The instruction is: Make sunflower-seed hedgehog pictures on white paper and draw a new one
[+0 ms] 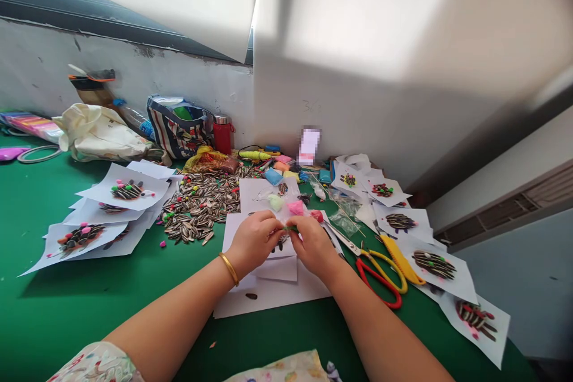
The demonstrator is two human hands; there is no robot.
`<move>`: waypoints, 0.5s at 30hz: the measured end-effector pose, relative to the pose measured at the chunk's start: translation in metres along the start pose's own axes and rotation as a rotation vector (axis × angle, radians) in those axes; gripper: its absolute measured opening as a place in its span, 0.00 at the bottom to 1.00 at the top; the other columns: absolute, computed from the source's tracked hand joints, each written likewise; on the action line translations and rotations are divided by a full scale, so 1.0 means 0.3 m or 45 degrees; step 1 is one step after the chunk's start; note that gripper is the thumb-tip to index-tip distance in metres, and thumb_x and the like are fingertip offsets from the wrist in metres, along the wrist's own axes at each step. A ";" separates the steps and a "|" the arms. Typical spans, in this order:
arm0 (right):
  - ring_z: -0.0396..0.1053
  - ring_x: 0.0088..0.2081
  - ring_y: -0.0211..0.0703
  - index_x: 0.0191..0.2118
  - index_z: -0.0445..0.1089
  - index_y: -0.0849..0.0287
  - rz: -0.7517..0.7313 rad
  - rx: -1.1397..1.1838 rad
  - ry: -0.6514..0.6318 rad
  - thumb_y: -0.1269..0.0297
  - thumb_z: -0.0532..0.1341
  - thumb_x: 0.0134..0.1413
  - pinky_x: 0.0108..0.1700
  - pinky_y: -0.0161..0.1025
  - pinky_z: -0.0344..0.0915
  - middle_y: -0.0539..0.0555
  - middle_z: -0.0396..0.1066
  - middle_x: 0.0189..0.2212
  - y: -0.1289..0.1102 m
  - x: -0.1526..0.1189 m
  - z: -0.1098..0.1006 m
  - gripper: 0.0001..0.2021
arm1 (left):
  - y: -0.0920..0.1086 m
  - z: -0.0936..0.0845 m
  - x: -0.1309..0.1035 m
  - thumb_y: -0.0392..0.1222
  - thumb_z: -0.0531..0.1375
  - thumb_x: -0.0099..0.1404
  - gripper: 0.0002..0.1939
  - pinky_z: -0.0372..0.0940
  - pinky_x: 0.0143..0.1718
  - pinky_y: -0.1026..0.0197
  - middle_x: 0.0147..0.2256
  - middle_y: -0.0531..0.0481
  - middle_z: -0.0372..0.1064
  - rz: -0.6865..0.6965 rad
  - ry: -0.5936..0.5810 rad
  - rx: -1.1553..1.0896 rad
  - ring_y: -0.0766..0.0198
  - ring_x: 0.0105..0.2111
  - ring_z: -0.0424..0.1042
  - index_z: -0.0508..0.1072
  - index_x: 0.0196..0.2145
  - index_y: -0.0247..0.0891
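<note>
My left hand [256,240] and my right hand [314,246] meet over white paper sheets [275,271], fingertips pinched together. A trace of green shows between them, too small and covered to name. Under the fingers, dark seeds are partly hidden on the paper. Just beyond lie a pale green lump of clay [275,202] and a pink lump [295,208]; a red lump [317,215] is close to my right knuckles. One loose sunflower seed [251,296] rests on the paper near my left wrist. To the left spreads a heap of striped sunflower seeds [192,215].
Seed-decorated paper sheets lie left [129,190] and right [433,264]. Red-and-yellow-handled scissors [380,277] and a yellow utility knife [400,259] sit beside my right forearm. Along the wall stand a cloth bag [101,137], a striped bag [172,131] and a red flask [222,136].
</note>
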State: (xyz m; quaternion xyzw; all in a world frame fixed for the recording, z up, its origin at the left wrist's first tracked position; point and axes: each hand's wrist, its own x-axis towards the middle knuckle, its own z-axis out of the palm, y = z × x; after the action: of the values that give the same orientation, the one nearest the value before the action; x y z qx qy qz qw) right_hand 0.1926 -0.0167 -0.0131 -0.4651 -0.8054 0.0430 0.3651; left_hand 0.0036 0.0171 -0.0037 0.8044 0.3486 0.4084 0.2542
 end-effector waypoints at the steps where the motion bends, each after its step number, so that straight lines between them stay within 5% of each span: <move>1: 0.70 0.41 0.48 0.46 0.66 0.57 0.006 -0.007 -0.005 0.71 0.54 0.61 0.44 0.44 0.64 0.56 0.73 0.40 -0.001 0.001 -0.002 0.09 | 0.000 0.000 0.000 0.43 0.62 0.64 0.06 0.58 0.36 0.57 0.30 0.46 0.68 0.016 -0.003 0.022 0.57 0.32 0.65 0.79 0.32 0.45; 15: 0.70 0.42 0.48 0.48 0.66 0.57 -0.029 0.012 0.043 0.71 0.54 0.61 0.44 0.44 0.65 0.58 0.74 0.41 0.004 -0.005 0.004 0.11 | -0.014 0.010 -0.007 0.39 0.59 0.66 0.06 0.61 0.36 0.59 0.34 0.48 0.69 0.074 -0.004 0.156 0.60 0.34 0.67 0.77 0.37 0.42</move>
State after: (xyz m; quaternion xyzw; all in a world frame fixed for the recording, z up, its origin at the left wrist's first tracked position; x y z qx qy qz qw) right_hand 0.1931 -0.0167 -0.0154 -0.4549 -0.8040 0.0348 0.3813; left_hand 0.0037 0.0180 -0.0093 0.8289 0.3490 0.3923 0.1930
